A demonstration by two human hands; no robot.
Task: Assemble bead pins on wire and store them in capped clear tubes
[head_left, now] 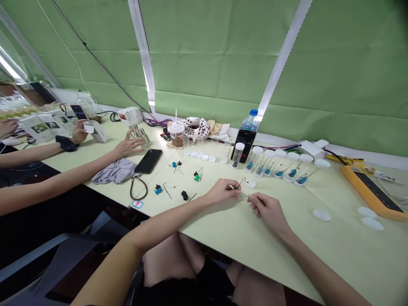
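Head view: a thin metal wire (242, 194) points rightward, its long axis slanting slightly down, above the table between both hands; the left hand (221, 191) pinches it shut; the right hand (266, 211) closes near its tip, contact too fine to tell; a pale yellow table (296, 250) bears a row of clear plastic tubes (270, 163); a green curtain (223, 55) hangs behind.

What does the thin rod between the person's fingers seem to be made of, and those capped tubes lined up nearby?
The thin rod looks like bare metal wire with a faint shine; it's too thin to tell which metal. The capped tubes look like clear, glossy plastic, possibly glass, since their contents show through. Their white caps look like opaque plastic.
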